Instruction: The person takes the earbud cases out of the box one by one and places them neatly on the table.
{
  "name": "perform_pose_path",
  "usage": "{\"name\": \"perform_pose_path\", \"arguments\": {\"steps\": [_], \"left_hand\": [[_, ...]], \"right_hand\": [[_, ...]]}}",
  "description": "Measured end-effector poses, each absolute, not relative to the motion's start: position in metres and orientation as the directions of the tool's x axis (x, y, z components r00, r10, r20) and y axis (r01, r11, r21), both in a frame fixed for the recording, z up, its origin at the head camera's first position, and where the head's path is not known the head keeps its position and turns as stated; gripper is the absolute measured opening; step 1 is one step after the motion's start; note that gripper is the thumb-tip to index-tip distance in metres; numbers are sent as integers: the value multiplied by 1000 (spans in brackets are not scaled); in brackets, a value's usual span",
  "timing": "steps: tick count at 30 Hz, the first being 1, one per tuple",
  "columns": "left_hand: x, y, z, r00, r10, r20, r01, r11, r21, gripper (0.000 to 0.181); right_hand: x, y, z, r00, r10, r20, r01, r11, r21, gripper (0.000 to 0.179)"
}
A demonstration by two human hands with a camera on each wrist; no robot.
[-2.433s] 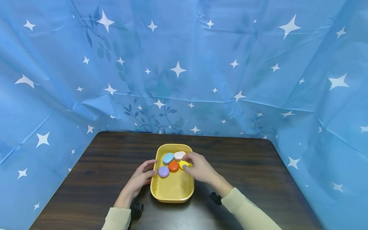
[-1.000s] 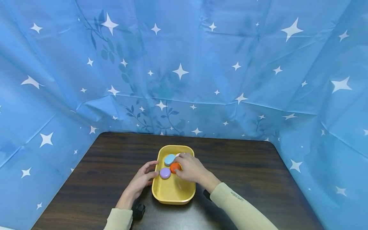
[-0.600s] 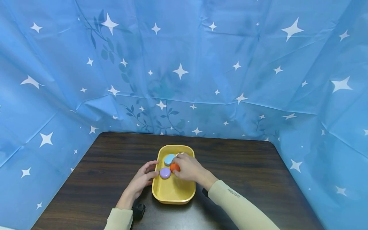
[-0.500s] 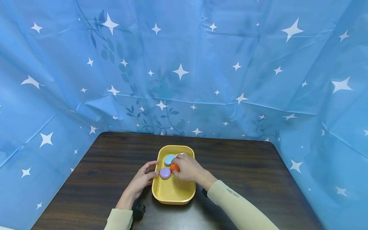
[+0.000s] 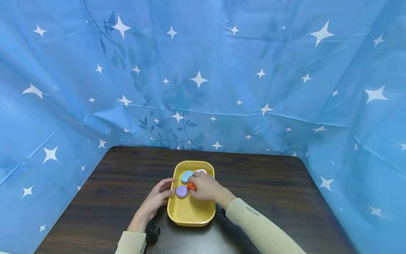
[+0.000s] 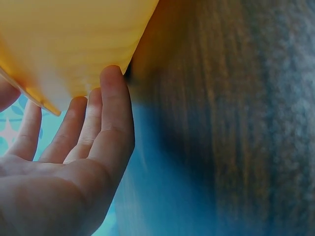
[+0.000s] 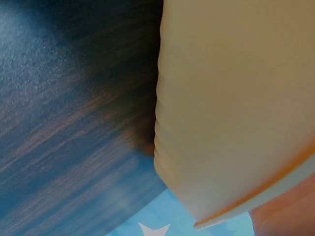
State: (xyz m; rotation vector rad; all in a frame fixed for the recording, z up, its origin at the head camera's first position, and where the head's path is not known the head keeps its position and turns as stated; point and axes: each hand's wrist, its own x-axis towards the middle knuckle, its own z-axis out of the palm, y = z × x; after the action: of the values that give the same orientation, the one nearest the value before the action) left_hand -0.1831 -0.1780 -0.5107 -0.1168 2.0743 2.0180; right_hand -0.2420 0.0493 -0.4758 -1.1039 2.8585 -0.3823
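In the head view, a yellow tray [image 5: 190, 213] stands on the table with glossy, rounded pieces in it. A light blue oval piece [image 5: 186, 176], a pale pink piece [image 5: 201, 171] and a purple round piece [image 5: 182, 191] lie in its far half. My right hand [image 5: 204, 187] reaches in over the right rim, index finger and thumb curled about an orange-red round piece [image 5: 191, 186]. The hand covers the spot where a yellow piece lay. At the left side, my left hand [image 5: 155, 198] rests its extended fingers against the outer wall, thumb near the rim.
The dark wood-grain table [image 5: 269, 183] spreads around the tray. Behind it hangs a blue curtain [image 5: 203, 88] with white stars. A black wrist device [image 5: 153, 234] sits beneath the left wrist. The tray's outer wall [image 7: 231, 98] fills much of the right wrist view.
My right hand has moved left from the yellow piece to the orange-red one, now partly covered and shifted slightly left. The yellow piece has gone out of sight. The left hand stays at the tray.
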Motion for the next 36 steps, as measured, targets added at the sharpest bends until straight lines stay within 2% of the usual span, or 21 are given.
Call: {"name": "perform_pose_path", "arguments": {"steps": [9,30,36], "left_hand": [[-184,-178,-513,-966,113,-235,-231,46,972,47],[-183,-178,-514,-967,110,-228,-226,36,974,48],[-183,-178,-513,-967,108,-229,-227,35,973,47]], "right_hand": [[-244,47,-482,-740,-672,-18,-650,722,-236,30],[-246,46,-491,-731,-680,-52,-656,722,-220,39],[-244,46,-489,-716,-695,-67,-671,712,-208,34]]}}
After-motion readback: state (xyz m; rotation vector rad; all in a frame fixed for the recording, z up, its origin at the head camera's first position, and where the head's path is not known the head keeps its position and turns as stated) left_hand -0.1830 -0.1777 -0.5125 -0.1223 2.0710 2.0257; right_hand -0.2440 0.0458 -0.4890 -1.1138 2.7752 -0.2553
